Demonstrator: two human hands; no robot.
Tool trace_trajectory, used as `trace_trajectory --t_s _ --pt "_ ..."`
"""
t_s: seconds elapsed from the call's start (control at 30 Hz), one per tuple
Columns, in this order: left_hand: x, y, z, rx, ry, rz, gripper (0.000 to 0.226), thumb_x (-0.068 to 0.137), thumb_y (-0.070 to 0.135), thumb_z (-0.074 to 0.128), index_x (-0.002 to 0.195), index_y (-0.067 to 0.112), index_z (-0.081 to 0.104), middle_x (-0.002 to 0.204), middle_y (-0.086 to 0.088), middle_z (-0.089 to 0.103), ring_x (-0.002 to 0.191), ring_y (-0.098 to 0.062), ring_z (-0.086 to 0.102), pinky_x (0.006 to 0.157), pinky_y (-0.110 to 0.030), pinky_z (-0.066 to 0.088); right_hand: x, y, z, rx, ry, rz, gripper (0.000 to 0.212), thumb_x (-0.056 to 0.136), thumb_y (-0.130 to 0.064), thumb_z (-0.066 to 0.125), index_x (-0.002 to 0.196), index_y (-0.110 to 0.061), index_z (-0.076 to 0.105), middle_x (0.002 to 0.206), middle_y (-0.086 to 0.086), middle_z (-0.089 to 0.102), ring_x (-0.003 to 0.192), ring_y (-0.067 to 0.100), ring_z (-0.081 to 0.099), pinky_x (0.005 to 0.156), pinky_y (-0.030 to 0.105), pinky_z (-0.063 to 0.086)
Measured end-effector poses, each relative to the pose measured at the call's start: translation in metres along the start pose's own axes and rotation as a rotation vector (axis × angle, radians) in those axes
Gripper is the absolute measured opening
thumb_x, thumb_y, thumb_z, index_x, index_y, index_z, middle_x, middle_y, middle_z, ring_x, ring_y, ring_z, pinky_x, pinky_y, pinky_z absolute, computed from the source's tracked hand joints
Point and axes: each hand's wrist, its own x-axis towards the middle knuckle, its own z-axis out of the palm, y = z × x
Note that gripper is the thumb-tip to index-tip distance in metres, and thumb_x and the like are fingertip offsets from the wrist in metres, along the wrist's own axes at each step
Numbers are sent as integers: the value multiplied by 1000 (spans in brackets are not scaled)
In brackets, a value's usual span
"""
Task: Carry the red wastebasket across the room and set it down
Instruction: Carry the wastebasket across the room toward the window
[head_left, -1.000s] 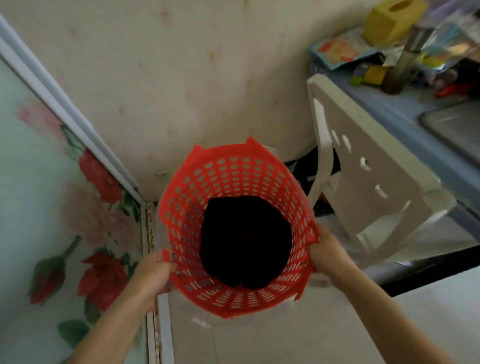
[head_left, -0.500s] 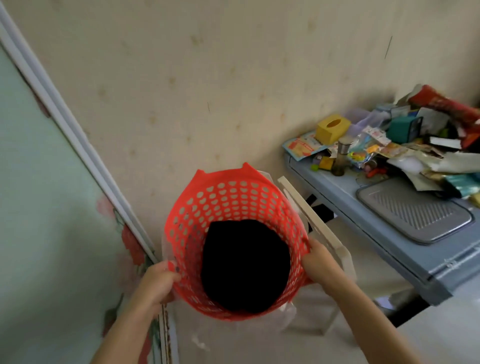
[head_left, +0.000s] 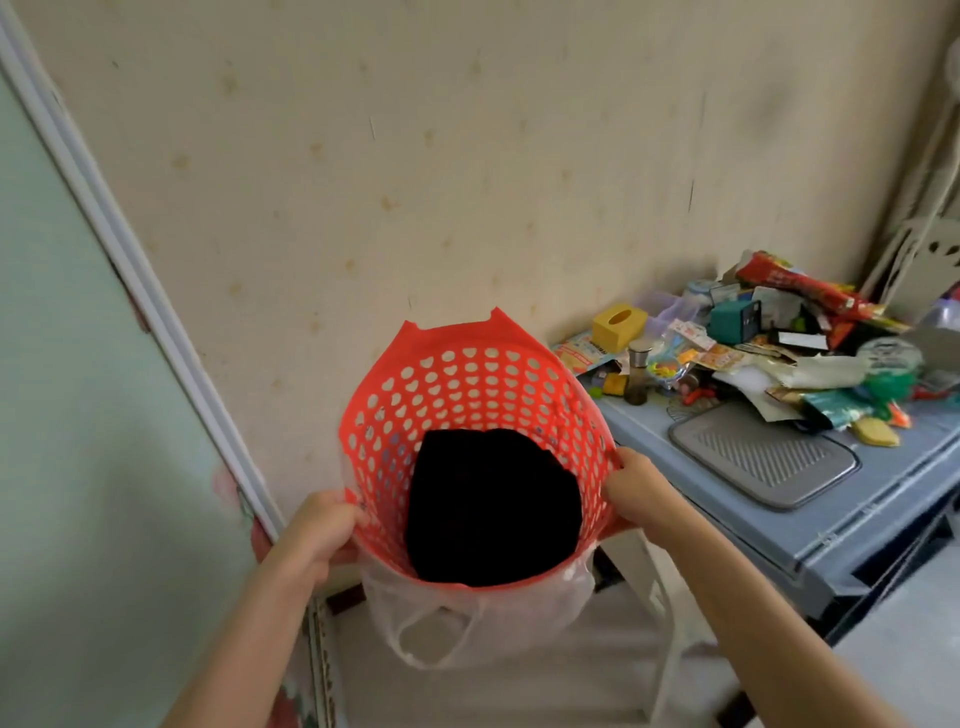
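Head view, the only 1: the person is holding the red wastebasket (head_left: 483, 415) up in the air in front of the body, mouth facing the camera, near the beige wall (head_left: 467, 156). It is not resting on anything. The left hand (head_left: 317, 535) is gripping the left rim, fingers curled shut around the edge. The right hand (head_left: 636, 486) is pinching the right rim, thumb showing on the inside and the other fingers hidden behind the wall of the basket, so closed on it as far as can be seen. The bottom is reading as a dark mass (head_left: 493, 504); cannot tell if it is contents or a liner. A thin clear plastic bag (head_left: 467, 623) is hanging loose under the near rim, just outside the basket.

Risks from here, as judgement: the perforated plastic is looking thin and flexible, and the rim is bowing where the 2 hands are squeezing, so a grip on 1 side could be slipping if the basket is swung. The dangling bag could be dropping off or catching on the white chair frame (head_left: 660, 597) just below. The cluttered blue table (head_left: 857, 525) is close on the right; turning that way could be knocking the small bottle (head_left: 638, 371) or the pile of wrappers (head_left: 800, 332) off. Tilting further toward the camera could be spilling whatever the dark mass is.
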Motion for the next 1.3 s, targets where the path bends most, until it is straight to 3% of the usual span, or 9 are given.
trace_trajectory --t_s 0.07,0.17,0.23,0.3,0.4,0.77,1.0,1.13,1.3 --pt "-6 -2 0 14 -16 4 28 80 -15 51 66 8 60 31 1 58 36 -17 56 30 -16 43 -9 3 -3 -13 23 5 39 91 -11 42 129 -7 50 96 11 66 57 20 73 41 28 57" --pt "-14 -5 2 26 -27 7 26 80 -15 51 69 6 62 48 -8 62 46 -23 58 36 -20 46 -22 12 -5 -23 24 26 42 93 -5 33 133 -8 47 105 18 67 71 34 77 60 47 64" --pt "-18 -8 4 41 -37 6 25 81 -14 50 71 6 61 57 -12 62 49 -24 58 35 -20 46 -27 17 -8 -30 21 39 43 93 -4 32 134 -9 45 105 18 67 72 36 77 65 51 63" --pt "-24 -9 7 56 -52 8 23 82 -14 50 73 5 61 62 -14 64 52 -25 60 32 -19 46 -31 23 -13 -25 10 56 41 93 -4 36 133 -8 45 106 18 67 75 36 77 68 52 63" --pt "-36 -10 12 74 -55 13 23 83 -13 50 74 6 62 68 -16 66 57 -26 62 42 -23 48 -42 34 -22 -16 -10 75 40 92 -4 46 132 -7 45 108 18 68 83 36 75 75 53 62" --pt "-146 -30 61 132 -83 39 14 86 -9 52 91 2 61 78 -15 67 64 -26 64 44 -28 48 -124 104 -96 68 7 57 33 94 -7 37 125 -7 49 111 20 66 74 39 76 67 53 63" --pt "-253 -46 113 109 -95 16 25 87 -12 47 75 7 57 72 -14 63 61 -25 60 47 -29 48 -196 164 -167 110 22 57 38 91 -1 35 126 -1 51 107 24 67 74 45 74 63 56 62" --pt "-311 -51 147 100 -123 25 23 88 -12 47 78 6 57 76 -15 63 62 -24 63 37 -26 52 -237 201 -213 112 34 75 32 92 -4 38 121 -2 51 104 22 67 74 44 75 64 55 62" --pt "-376 -47 202 71 -132 39 30 84 -17 46 65 5 54 54 -13 55 41 -21 55 25 -20 46 -279 251 -274 113 99 109 25 89 -6 47 113 -5 53 97 19 69 73 40 75 68 52 63"
